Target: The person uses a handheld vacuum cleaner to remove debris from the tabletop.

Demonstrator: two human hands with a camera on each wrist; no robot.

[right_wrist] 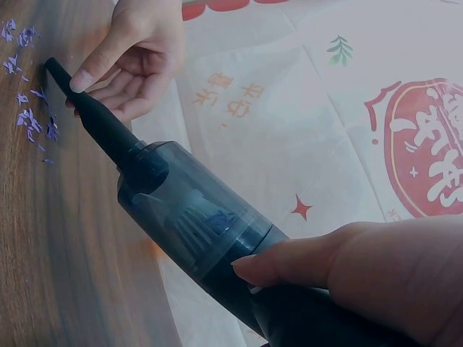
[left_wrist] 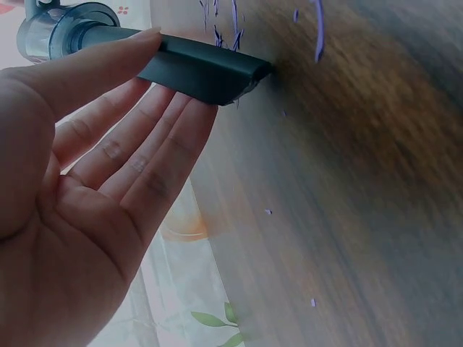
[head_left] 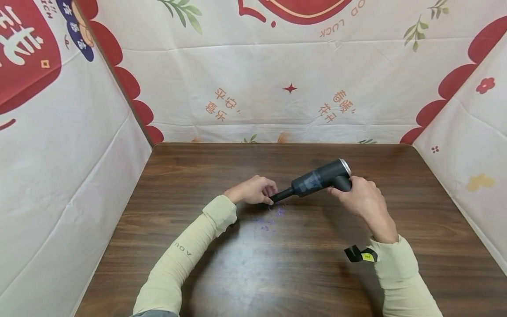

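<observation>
A black handheld vacuum cleaner [head_left: 322, 176] is held slanting over the brown table, its silver-rimmed end up at the right and its narrow nozzle [left_wrist: 199, 66] down at the left. My right hand [head_left: 366, 199] grips its handle. With thumb and fingertips, my left hand [head_left: 254, 190] pinches the nozzle near its tip. Small purple scraps [head_left: 280, 211] lie scattered on the wood just in front of the nozzle, and the right wrist view shows these shreds [right_wrist: 30, 121] in loose clusters. Through the clear dust cup [right_wrist: 192, 210] a pleated filter is visible.
The wooden table [head_left: 245, 273] ends at a white printed cloth [head_left: 257, 88] behind it, with more cloth along both sides. A black strap with a yellow label [head_left: 368, 255] sticks out from the right sleeve. A few stray purple bits [left_wrist: 313, 302] lie farther off.
</observation>
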